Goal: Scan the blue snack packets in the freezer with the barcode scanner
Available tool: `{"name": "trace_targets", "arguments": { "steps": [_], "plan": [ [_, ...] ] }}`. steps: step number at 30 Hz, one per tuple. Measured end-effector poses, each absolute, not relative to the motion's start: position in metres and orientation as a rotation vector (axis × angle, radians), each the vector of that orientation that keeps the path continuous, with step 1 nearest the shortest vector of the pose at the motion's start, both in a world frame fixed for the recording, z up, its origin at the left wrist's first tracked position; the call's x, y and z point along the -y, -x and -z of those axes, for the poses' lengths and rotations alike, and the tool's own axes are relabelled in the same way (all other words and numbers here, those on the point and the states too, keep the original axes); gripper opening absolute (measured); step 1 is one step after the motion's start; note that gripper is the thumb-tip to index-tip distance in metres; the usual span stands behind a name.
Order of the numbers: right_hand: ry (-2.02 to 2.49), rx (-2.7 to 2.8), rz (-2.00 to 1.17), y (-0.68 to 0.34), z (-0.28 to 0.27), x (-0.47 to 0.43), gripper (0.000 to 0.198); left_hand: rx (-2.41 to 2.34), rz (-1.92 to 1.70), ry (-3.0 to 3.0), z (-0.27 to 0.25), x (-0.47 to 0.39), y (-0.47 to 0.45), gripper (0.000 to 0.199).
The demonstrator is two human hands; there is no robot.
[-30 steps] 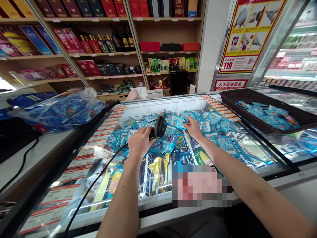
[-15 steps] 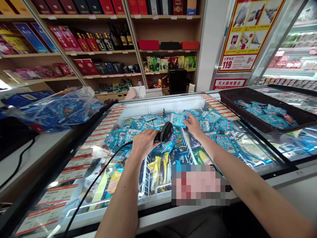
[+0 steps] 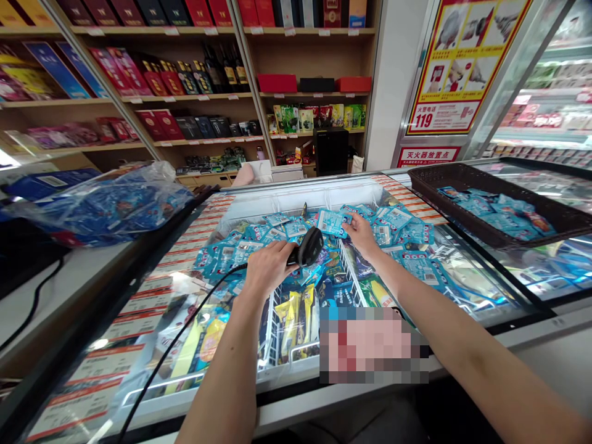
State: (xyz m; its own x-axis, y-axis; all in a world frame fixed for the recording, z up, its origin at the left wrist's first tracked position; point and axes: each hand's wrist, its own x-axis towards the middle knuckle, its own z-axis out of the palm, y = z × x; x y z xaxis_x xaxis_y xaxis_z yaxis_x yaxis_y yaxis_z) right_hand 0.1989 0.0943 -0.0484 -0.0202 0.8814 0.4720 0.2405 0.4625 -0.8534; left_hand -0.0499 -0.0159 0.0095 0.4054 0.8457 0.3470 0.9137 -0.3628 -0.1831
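My left hand (image 3: 269,265) is closed around the handle of a black corded barcode scanner (image 3: 311,246), whose head points away from me. Between the fingers and thumb of my right hand (image 3: 361,235) is a blue packet (image 3: 332,222), its printed side with a barcode facing up, just past the scanner head. Many more blue packets (image 3: 419,268) lie heaped around both hands over the chest freezer (image 3: 287,364). Below the scanner, yellow ice cream wrappers (image 3: 298,317) sit in a white wire basket compartment. The scanner's cable runs down to the lower left.
A dark basket (image 3: 490,225) with blue packets rests at the right. Clear plastic bags of blue packages (image 3: 120,200) are on the left. Price labels (image 3: 108,361) line the glass. Shelves (image 3: 198,98) with boxes and bottles stand behind. A blurred patch covers something at the front edge.
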Motion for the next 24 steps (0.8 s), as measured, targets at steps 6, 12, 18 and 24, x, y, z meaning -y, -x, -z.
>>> {"name": "trace_targets", "arguments": {
  "steps": [6, 12, 18, 24],
  "plan": [
    [1.014, 1.552, -0.698, -0.1991, 0.047, -0.0926, 0.035, 1.514, 0.269, 2.316, -0.009, 0.0156, 0.0492, 0.037],
    [1.064, 1.537, -0.666, -0.199, 0.0481, -0.0942, 0.035, 1.531, 0.252, 2.326, -0.0101, 0.0165, 0.0484, 0.037],
    [1.07, 1.534, -0.654, -0.1981, 0.0486, -0.0951, 0.035, 1.542, 0.288, 2.336, -0.009, 0.0161, 0.0495, 0.037],
    [1.071, 1.548, -0.641, -0.1989, 0.049, -0.0955, 0.035, 1.523, 0.281, 2.342, -0.0083, 0.0149, 0.0501, 0.036]
  ]
}}
